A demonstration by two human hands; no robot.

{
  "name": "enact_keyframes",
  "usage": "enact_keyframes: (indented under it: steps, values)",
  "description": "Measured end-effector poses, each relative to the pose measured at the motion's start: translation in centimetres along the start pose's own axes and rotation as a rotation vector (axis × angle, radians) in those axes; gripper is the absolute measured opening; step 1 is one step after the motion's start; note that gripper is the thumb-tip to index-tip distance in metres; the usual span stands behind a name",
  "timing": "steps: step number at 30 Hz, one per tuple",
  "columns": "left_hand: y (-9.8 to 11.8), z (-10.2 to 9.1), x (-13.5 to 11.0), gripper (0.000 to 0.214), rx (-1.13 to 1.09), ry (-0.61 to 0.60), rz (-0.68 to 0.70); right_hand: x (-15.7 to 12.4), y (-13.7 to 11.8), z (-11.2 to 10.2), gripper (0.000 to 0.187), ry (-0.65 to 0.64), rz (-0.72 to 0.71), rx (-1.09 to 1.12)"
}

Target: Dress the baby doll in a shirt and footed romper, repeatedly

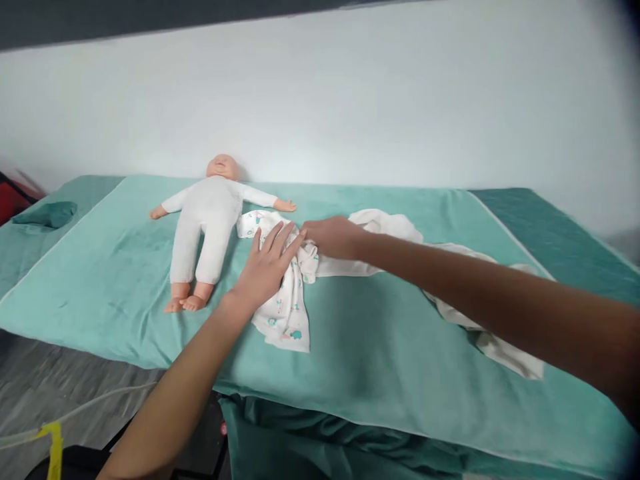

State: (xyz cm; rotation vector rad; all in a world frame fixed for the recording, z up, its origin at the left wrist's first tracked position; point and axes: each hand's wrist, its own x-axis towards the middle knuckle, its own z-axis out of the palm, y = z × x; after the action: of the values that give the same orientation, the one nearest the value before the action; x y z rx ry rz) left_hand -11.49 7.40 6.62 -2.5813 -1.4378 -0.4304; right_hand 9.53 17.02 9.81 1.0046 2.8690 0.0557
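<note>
A small white baby garment with a coloured print (287,313) lies spread on the green bed cover, partly under my hands. My left hand (267,267) rests flat on it with the fingers spread. Beside it, my right hand (330,237) is closed at the garment's right side, its fingertips hidden, and a bunched fold shows just below. To the left a baby doll (207,213) in a white bodysuit lies on its back, arms outstretched. One doll hand reaches close to the garment's top edge.
Behind my right forearm lies a white cloth (387,223). Another crumpled off-white cloth (510,350) is farther right, partly covered by the arm. The green bed cover (375,373) drops at the front edge; a white wall (350,100) stands behind. Lower left is a tube with yellow tape (53,440).
</note>
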Motion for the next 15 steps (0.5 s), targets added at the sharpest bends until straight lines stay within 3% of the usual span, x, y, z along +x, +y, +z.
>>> enact_keyframes:
  steps: [2, 4, 6, 10, 12, 15]
  values:
    - [0.8, 0.0, 1.3, 0.065, 0.010, 0.011, 0.024, -3.0, -3.1, -0.7, 0.026, 0.028, -0.102, -0.076]
    - [1.5, -0.3, 2.1, 0.049, 0.038, -0.003, 0.039, -5.8, -4.8, -1.4, 0.023, -0.001, -0.103, -0.109]
    - [2.3, -1.0, 2.2, 0.037, 0.080, 0.016, -0.002, -8.2, -4.9, -2.1, 0.020, -0.038, 0.047, -0.084]
    - [4.4, -3.4, 1.6, 0.030, 0.084, 0.225, -0.236, -11.9, -3.2, -2.8, 0.030, -0.119, 0.436, 0.139]
    - [5.8, -4.8, 1.2, 0.031, 0.008, 0.321, -0.311, -13.3, -3.3, -2.4, 0.030, -0.123, 0.496, 0.251]
    - [7.9, -6.6, 0.8, 0.031, -0.181, 0.471, -0.374, -14.4, -5.3, -1.2, 0.027, 0.009, 0.445, 0.392]
